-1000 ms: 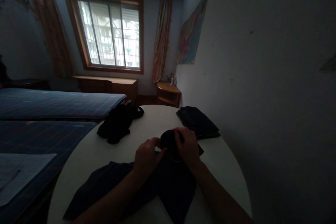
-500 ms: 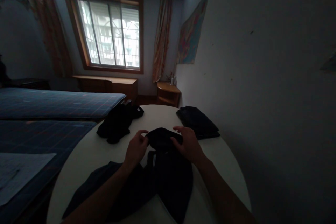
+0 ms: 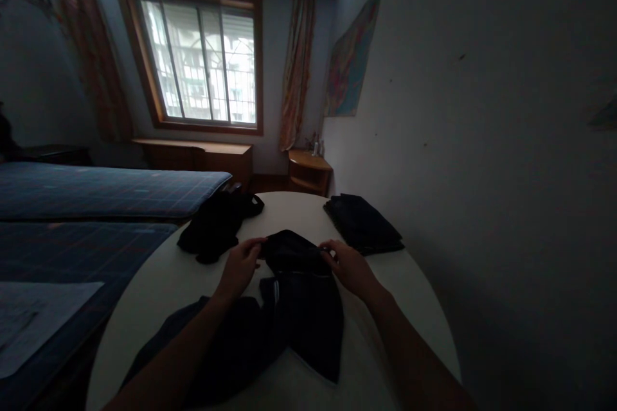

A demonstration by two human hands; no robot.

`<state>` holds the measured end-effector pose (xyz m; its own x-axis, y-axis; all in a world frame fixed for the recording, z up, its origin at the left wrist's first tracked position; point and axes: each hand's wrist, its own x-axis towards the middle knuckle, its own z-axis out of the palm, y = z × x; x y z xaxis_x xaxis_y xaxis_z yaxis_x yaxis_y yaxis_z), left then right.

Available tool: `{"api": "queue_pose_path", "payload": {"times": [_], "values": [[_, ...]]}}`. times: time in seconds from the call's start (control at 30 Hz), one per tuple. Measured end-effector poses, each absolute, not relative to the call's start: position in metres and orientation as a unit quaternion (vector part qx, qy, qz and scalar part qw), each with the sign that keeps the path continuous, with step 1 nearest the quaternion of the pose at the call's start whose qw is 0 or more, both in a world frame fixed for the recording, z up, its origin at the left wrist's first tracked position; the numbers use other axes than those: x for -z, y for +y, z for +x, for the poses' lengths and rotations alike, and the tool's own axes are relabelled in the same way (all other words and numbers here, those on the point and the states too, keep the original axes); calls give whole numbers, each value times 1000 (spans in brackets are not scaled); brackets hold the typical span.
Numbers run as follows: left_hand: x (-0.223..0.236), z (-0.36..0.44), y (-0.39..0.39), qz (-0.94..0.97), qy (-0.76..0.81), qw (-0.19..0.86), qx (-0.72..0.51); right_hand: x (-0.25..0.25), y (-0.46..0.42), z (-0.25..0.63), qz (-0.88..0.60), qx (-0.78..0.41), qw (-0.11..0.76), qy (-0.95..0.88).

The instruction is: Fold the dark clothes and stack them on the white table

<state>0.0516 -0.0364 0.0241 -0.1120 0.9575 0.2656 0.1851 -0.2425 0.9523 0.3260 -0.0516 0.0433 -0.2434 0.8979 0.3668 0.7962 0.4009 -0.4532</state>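
A dark navy garment (image 3: 308, 308) with thin white trim lies spread on the round white table (image 3: 284, 209); its exact kind is hard to make out in the dim light. My left hand (image 3: 241, 264) pinches the upper left edge of this cloth, fingers and thumb together. At the upper right edge, my right hand (image 3: 344, 264) grips the same garment between thumb and fingers. The upper part between both hands is slightly raised and peaked. One lower flap hangs toward me on the right, while another part stretches left beneath my left forearm.
A folded dark stack of clothes (image 3: 364, 223) sits at the table's far right. A crumpled black garment (image 3: 212, 228) lies at the far left. Beds with blue plaid covers (image 3: 106, 189) stand left, one bearing a white sheet (image 3: 43, 314). The wall (image 3: 506, 205) rises on the right.
My right hand, whose fingers were spread over the cloth, has closed on its edge. My left hand has moved slightly left. The garment's upper part is stretched wider and shifted left.
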Motion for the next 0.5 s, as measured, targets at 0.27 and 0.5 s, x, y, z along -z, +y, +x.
{"api": "queue_pose_path", "payload": {"times": [0.27, 0.5], "values": [[-11, 50, -31, 657, 518, 245, -490, -36, -50, 337, -479, -154, 299, -810], [-3, 46, -27, 708, 492, 143, -486, -43, -51, 338, -435, -135, 318, -831]]}}
